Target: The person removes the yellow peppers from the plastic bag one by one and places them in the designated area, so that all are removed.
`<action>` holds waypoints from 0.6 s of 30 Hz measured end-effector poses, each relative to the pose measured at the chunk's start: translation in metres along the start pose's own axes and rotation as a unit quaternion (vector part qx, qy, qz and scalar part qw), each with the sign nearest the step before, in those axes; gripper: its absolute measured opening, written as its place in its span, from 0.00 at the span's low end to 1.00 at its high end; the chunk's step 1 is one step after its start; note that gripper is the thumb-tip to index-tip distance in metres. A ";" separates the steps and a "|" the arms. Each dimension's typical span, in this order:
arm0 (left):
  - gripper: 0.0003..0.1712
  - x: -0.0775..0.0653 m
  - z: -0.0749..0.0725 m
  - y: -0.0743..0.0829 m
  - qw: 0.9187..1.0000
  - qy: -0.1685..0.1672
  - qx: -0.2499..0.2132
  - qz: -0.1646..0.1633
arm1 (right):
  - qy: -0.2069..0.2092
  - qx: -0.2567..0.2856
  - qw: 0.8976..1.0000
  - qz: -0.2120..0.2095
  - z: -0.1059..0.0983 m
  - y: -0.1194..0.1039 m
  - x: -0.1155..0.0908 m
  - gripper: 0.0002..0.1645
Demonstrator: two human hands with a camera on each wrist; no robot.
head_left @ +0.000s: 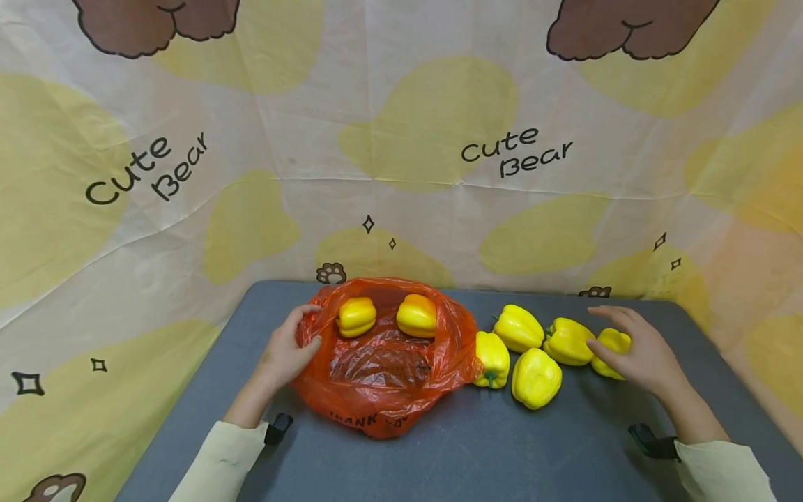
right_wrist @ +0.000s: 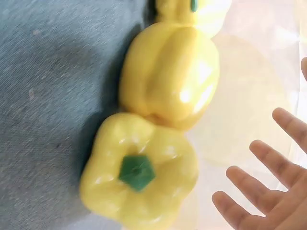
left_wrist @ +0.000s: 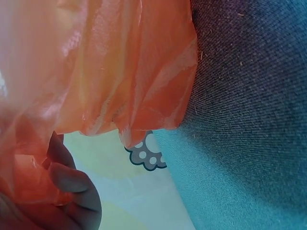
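A red plastic bag (head_left: 383, 411) stands with its mouth wide on the grey table, and two yellow bell peppers, a left one (head_left: 357, 317) and a right one (head_left: 417, 316), lie inside it. My left hand (head_left: 290, 348) grips the bag's left rim, its fingers curled on the film in the left wrist view. Over the rightmost loose pepper (head_left: 613, 348) hovers my right hand (head_left: 640, 352), fingers spread and holding nothing. In the right wrist view those fingers (right_wrist: 268, 196) are apart from a pepper with a green stem (right_wrist: 139, 172).
Several more yellow peppers (head_left: 536, 378) cluster right of the bag, one against its side. The grey table (head_left: 477, 460) ends at a patterned cloth backdrop (head_left: 414, 139). Dark straps with small devices sit at both wrists.
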State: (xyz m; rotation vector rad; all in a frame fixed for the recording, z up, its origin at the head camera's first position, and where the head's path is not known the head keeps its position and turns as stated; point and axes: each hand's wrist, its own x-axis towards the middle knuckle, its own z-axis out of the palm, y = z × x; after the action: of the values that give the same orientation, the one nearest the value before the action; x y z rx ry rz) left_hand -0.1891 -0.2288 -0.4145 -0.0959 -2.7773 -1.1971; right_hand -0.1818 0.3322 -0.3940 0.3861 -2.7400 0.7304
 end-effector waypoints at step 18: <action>0.28 -0.001 -0.001 0.000 1.000 -0.003 -0.004 0.000 | 0.003 0.039 0.999 -0.005 0.001 -0.043 0.019 0.31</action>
State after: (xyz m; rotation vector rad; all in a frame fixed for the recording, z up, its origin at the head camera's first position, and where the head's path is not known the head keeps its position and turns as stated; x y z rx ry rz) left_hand -0.1878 -0.2299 -0.4139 -0.0994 -2.7783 -1.2108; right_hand -0.1853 0.2926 -0.3694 0.4136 -2.7074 0.8355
